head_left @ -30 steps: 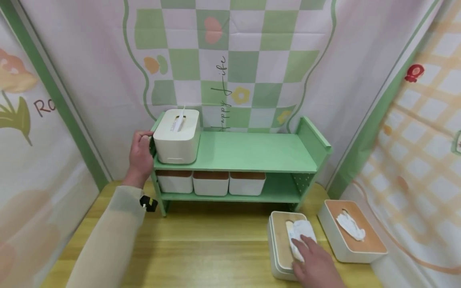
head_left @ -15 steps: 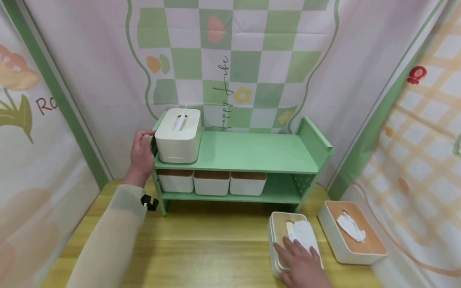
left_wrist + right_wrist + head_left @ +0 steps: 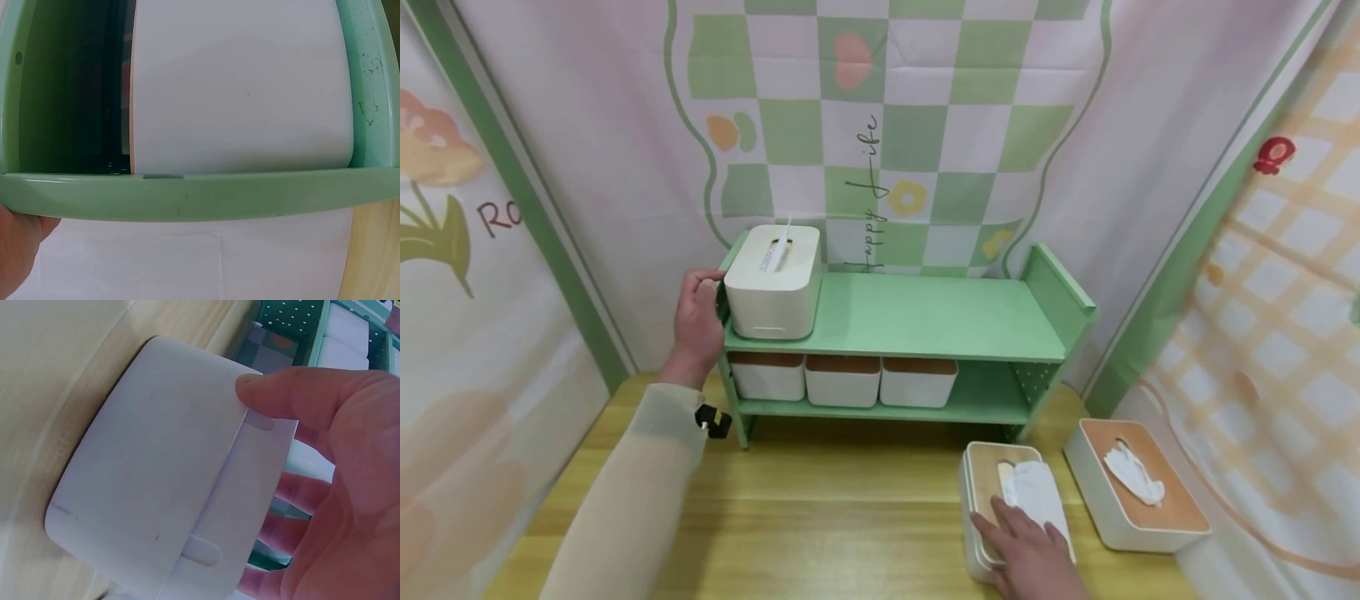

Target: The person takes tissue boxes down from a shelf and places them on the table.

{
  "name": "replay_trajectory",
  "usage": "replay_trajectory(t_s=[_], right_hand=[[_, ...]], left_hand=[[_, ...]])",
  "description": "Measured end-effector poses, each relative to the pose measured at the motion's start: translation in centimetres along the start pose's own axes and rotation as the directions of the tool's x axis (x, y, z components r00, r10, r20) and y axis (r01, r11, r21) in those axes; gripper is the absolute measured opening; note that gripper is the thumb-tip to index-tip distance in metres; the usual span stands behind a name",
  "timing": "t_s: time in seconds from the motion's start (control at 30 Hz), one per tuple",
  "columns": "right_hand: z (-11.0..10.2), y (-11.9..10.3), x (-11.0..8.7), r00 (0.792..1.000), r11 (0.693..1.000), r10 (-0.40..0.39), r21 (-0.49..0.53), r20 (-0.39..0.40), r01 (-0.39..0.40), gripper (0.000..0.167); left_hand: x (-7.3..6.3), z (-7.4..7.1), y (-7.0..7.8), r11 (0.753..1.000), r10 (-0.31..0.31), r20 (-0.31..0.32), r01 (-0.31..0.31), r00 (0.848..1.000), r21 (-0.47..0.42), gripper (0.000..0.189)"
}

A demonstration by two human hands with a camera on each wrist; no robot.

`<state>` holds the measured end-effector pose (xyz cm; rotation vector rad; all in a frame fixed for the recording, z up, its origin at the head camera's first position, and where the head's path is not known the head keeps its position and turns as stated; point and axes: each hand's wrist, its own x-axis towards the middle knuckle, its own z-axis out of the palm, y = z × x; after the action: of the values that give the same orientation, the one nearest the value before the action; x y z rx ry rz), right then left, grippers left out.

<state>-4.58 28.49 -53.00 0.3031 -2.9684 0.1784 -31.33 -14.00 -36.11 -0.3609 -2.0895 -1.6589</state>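
My left hand (image 3: 695, 325) grips the left side panel of a green two-tier shelf rack (image 3: 925, 317). In the left wrist view, part of that hand shows at the edge of the green panel (image 3: 187, 197). On the table at the right stands a white tissue box (image 3: 977, 542) with a light wooden lid (image 3: 988, 479). My right hand (image 3: 1030, 550) rests on it, fingers spread over the lid. The right wrist view shows the thumb (image 3: 269, 394) against the box's side near the lid seam. A white tissue (image 3: 1037, 496) lies across the lid's right side.
Another tissue box (image 3: 1131, 529) with an orange-brown lid stands right of my right hand. A cream tissue box (image 3: 772, 308) sits on the top shelf's left end. Three white boxes (image 3: 842, 385) line the lower shelf. Printed curtains (image 3: 910, 50) surround the wooden table (image 3: 835, 508).
My right hand has moved left and down, off the tissue and onto the wooden lid with fingers spread. The tissue now lies flatter to the right. My left hand keeps its hold on the rack.
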Motion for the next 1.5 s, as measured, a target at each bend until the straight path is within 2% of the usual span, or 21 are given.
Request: replay_trajectory(t_s=[0.2, 0.57, 0.93, 1.27, 1.5], right_hand=[[-0.3, 0.2, -0.3, 1.000, 1.000, -0.003, 0.021, 0.001, 0.003, 0.067], [0.2, 1.6, -1.2, 1.000, 1.000, 0.022, 0.014, -0.006, -0.022, 0.068], [0.2, 2.8, -1.8, 0.998, 0.998, 0.062, 0.016, -0.021, -0.061, 0.069], [0.3, 3.8, -2.3, 0.995, 0.998, 0.058, 0.019, -0.080, -0.057, 0.070], [0.0, 4.4, -2.5, 0.995, 0.996, 0.089, 0.020, -0.052, -0.088, 0.069]], left_hand=[[0.0, 0.1, 0.1, 1.000, -0.013, 0.015, 0.013, 1.000, 0.010, 0.036], [0.1, 0.1, 0.2, 1.000, 0.014, 0.014, -0.014, 1.000, -0.005, 0.037], [0.0, 0.0, 0.1, 1.000, -0.017, 0.007, 0.017, 1.000, 0.006, 0.036], [0.0, 0.0, 0.0, 1.000, -0.002, 0.004, 0.001, 1.000, 0.009, 0.036], [0.0, 0.0, 0.1, 1.000, 0.011, -0.001, -0.011, 1.000, 0.007, 0.036]])
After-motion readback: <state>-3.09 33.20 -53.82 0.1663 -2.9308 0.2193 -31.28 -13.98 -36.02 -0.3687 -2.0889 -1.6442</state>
